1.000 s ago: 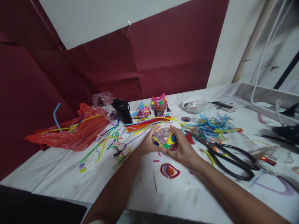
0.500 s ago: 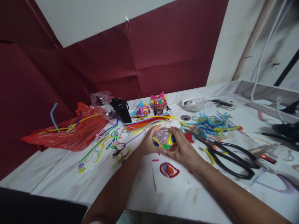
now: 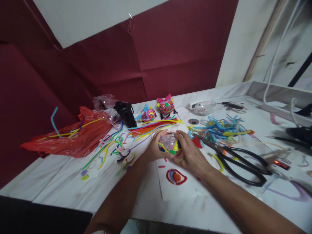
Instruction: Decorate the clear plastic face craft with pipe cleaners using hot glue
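Observation:
Both hands are wrapped round a clear plastic ball with yellow, green and blue fuzzy trim on its near side. My left hand grips its left side, and my right hand grips its right side with the thumb low in front. The fingertips behind the ball are partly hidden. Below it lies a white paper sheet, which carries an eye shape with a red outline and an orange centre. Small pink strips lie near the sheet's left edge.
Large black-handled scissors lie right of my hands, by a heap of pipe cleaners. Two decorated animal heads, one pink-eared and one blue-topped, stand behind. A black bottle and a red plastic bag are at left.
My hands keep their hold on the ball, with hardly any shift in the fingers. The whole view has moved very slightly.

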Demonstrator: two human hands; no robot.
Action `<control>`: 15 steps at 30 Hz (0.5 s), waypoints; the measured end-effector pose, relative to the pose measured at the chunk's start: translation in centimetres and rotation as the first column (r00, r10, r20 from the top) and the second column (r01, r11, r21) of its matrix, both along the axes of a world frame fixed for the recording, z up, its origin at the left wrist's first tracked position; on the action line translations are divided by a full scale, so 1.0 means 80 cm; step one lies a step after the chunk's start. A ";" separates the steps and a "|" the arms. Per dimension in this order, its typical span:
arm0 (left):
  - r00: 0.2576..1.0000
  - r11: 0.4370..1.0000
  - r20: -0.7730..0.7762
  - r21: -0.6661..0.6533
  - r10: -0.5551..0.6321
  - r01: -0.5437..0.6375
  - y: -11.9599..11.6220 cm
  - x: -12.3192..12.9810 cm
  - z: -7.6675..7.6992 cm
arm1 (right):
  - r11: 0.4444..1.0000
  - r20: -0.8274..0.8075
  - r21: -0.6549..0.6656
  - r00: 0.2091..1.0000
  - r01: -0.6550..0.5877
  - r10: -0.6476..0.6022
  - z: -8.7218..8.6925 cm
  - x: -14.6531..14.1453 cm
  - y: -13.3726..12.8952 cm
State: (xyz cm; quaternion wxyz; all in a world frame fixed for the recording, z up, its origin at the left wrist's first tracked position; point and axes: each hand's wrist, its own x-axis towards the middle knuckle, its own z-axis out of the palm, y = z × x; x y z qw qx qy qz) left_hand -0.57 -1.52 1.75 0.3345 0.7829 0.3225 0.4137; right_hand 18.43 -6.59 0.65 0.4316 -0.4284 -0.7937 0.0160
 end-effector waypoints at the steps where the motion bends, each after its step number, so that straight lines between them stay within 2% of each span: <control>1: 1.000 1.000 -0.015 -0.003 0.004 -0.004 0.000 0.000 0.001 | 0.999 0.022 0.033 1.000 0.020 -0.021 0.001 0.000 -0.001; 4: 0.999 1.000 -0.043 -0.006 0.015 -0.015 0.000 0.002 0.003 | 0.990 0.105 0.110 0.989 0.090 -0.102 0.001 -0.001 -0.001; 7: 0.999 1.000 -0.038 0.000 0.016 -0.016 0.001 0.003 0.003 | 0.985 0.157 0.118 0.977 0.128 -0.145 -0.002 -0.004 -0.001; 11: 1.000 1.000 -0.025 -0.005 0.007 -0.007 0.002 0.003 0.003 | 0.985 0.150 0.129 0.979 0.116 -0.136 -0.003 -0.007 -0.002; 15: 1.000 0.999 -0.005 -0.034 -0.008 0.008 0.000 0.002 0.006 | 0.992 0.133 0.111 0.988 0.060 -0.075 -0.001 -0.005 -0.002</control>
